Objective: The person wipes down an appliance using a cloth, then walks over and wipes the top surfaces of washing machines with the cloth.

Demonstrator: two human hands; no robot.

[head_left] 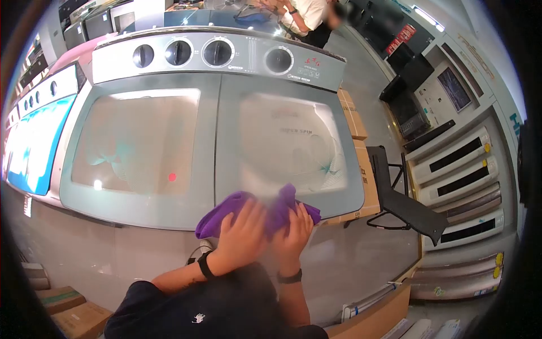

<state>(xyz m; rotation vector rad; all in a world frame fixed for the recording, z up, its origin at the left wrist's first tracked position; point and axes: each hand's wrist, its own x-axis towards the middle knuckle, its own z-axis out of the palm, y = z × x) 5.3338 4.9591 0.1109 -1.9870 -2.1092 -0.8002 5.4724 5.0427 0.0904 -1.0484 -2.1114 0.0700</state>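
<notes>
A purple cloth [217,219] lies bunched at the front edge of a twin-tub washing machine [217,141]. My left hand [243,234] is closed on the cloth's middle part, with a black band on its wrist. Just to its right, my right hand [292,229] has its fingers wrapped round the other part of the cloth. A blurred patch hides the area between the two hands. Behind the cloth are the machine's two grey lids with see-through windows, and a row of dark knobs [217,52] runs along the back panel.
Another washing machine [42,141] with a blue lid stands at the left. A black folding chair [401,203] and cardboard boxes [367,181] are on the right. Air conditioner units [460,155] line the right side. Another person [307,17] is at the back.
</notes>
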